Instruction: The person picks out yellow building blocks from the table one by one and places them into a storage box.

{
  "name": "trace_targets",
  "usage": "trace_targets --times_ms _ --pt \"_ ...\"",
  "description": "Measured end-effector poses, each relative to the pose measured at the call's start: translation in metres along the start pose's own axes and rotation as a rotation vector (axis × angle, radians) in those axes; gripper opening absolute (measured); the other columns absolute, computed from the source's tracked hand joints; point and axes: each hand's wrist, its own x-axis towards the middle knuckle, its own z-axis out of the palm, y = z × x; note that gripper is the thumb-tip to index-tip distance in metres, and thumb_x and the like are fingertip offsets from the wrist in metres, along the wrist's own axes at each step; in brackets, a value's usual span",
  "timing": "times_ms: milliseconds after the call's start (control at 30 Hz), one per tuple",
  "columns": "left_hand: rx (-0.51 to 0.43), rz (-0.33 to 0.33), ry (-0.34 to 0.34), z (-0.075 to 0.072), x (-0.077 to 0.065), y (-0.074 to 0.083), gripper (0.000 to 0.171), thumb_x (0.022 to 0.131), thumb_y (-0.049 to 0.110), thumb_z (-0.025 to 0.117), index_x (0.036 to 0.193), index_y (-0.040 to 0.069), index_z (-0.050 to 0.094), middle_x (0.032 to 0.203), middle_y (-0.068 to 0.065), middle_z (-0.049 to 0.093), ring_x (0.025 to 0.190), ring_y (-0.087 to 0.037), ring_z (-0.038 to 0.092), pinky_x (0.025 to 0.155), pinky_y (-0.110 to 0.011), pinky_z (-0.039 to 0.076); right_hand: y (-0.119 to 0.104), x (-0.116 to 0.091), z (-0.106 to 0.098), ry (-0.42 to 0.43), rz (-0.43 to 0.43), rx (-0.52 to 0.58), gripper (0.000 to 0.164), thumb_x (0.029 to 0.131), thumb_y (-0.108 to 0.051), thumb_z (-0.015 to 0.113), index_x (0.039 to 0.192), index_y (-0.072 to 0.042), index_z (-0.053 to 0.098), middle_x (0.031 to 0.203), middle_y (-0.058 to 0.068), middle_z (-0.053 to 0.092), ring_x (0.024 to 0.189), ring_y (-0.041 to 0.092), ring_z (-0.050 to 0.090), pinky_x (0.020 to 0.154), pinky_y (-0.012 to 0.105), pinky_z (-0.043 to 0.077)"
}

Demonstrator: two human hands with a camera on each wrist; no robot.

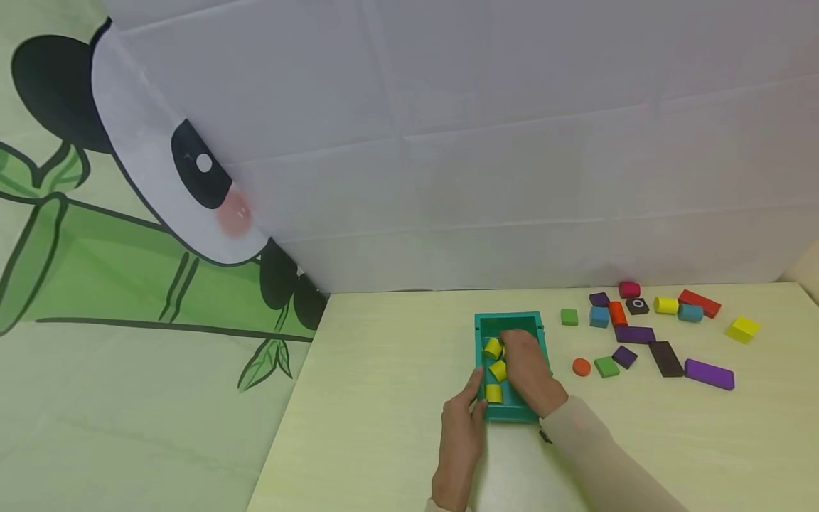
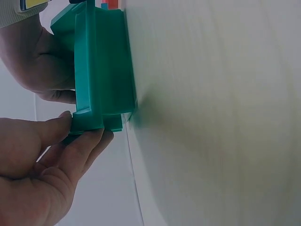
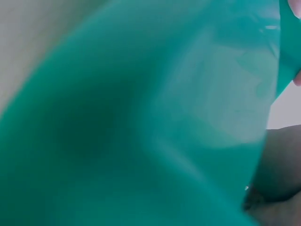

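A teal plastic bin point(image 1: 512, 415) stands on the table with several yellow blocks point(image 1: 498, 370) inside, some of them cylinders. My left hand point(image 1: 462, 434) holds the bin's near left side; in the left wrist view its thumb and fingers pinch the teal rim point(image 2: 87, 121). Over the right side of the bin, my right hand point(image 1: 530, 370) reaches in, fingers pointing down. A bit of yellow shows beside its fingertips, but whether they grip a block is hidden. The bin's teal wall point(image 3: 207, 103) fills most of the right wrist view, blurred.
Right of the bin lie scattered blocks, among them a green square point(image 1: 569, 317), an orange disc point(image 1: 581, 367), a dark plank point(image 1: 666, 359), a purple bar point(image 1: 709, 374) and a yellow cube point(image 1: 742, 329). A white cloth point(image 1: 512, 178) hangs behind the table.
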Motion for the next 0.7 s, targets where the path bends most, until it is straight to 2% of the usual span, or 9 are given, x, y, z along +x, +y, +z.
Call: trace_targets --times_ms 233,433,700 --pt "-0.007 0.000 -0.007 -0.0010 0.0009 0.0009 0.055 0.086 0.002 0.059 0.134 0.023 0.042 0.135 0.006 0.041 0.118 -0.005 0.037 0.097 -0.031 0.038 0.0003 -0.0001 0.0029 0.011 -0.010 -0.017 0.017 0.086 0.008 0.048 0.095 0.001 0.060 0.083 0.010 0.056 0.072 0.022 0.046 0.066 0.036 0.048" --pt "-0.003 0.003 -0.006 -0.0019 0.0004 0.0004 0.056 0.086 0.002 0.059 0.135 0.024 0.041 0.135 0.003 0.042 0.117 -0.006 0.037 0.097 -0.032 0.038 0.0000 -0.0016 0.0045 0.024 -0.030 -0.028 0.016 0.085 0.009 0.047 0.090 0.000 0.059 0.080 0.009 0.054 0.070 0.022 0.045 0.065 0.037 0.047" --pt "0.001 0.035 0.016 -0.0024 -0.0004 -0.0002 0.057 0.085 0.000 0.060 0.134 0.023 0.042 0.134 0.000 0.044 0.116 -0.010 0.039 0.095 -0.037 0.041 -0.0004 -0.0016 0.0067 0.019 -0.037 -0.044 0.017 0.084 0.010 0.048 0.089 -0.001 0.059 0.080 0.009 0.054 0.071 0.022 0.045 0.066 0.037 0.047"
